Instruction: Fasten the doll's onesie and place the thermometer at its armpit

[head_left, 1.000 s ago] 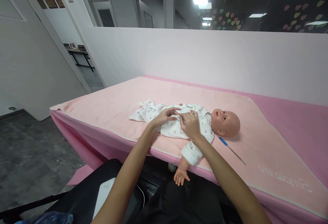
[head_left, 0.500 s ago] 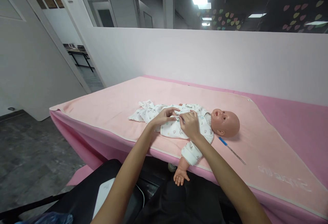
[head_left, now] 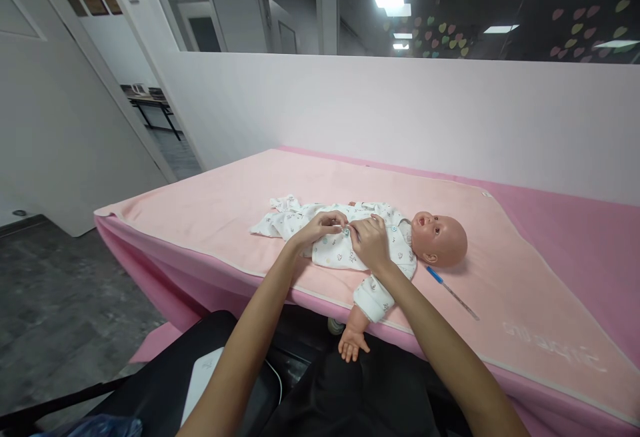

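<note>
A baby doll point(head_left: 443, 240) lies on its back on the pink-covered table, head to the right. It wears a white patterned romper point(head_left: 333, 255) with small snap buttons down the front. My left hand point(head_left: 320, 227) pinches the romper's front edge at the belly, close to a snap. Right beside it, my right hand point(head_left: 370, 240) grips the same front edge, fingers curled over the chest. One arm of the doll point(head_left: 354, 337) hangs past the table's near edge, its sleeve cuff turned back.
A thermometer-like stick with a blue end point(head_left: 453, 292) lies right of the doll's shoulder. The peach blanket point(head_left: 215, 203) covers the table over a pink cloth point(head_left: 590, 237). A black chair point(head_left: 165, 363) holding a white flat object point(head_left: 203, 377) stands at the near left.
My left fingers have closed together on the romper's edge, near my right fingertips. The right hand, the doll and the blue-ended stick stay in place.
</note>
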### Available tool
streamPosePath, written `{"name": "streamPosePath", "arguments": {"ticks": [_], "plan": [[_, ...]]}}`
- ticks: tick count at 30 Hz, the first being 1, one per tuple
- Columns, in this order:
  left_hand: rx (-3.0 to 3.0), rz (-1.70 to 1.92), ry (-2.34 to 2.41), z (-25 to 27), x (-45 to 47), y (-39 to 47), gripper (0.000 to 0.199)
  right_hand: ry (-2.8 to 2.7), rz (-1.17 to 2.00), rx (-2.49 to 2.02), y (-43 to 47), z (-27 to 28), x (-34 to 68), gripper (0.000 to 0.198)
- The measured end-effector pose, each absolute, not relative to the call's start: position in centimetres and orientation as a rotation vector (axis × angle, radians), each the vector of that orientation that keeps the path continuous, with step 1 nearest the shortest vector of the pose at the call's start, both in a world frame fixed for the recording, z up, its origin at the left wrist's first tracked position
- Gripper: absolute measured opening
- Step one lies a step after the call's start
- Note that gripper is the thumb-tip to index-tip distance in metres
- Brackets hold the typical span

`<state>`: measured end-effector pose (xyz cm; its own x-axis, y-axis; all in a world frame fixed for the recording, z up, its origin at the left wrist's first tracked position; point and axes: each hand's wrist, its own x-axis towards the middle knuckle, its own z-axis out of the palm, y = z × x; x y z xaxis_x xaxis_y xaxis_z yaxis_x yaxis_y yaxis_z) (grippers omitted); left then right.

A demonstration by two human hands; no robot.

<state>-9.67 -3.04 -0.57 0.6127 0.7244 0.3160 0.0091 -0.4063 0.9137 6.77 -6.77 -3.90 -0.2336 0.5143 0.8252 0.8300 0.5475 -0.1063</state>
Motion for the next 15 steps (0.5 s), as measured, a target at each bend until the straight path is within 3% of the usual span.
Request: {"name": "streamPosePath", "arguments": {"ticks": [15], "plan": [[1.932, 0.906, 0.746, -0.75, -9.39, -3.05, 0.019, -1.887, -0.477, -1.105, -6.63, -4.04, 6.80, 0.018]]}}
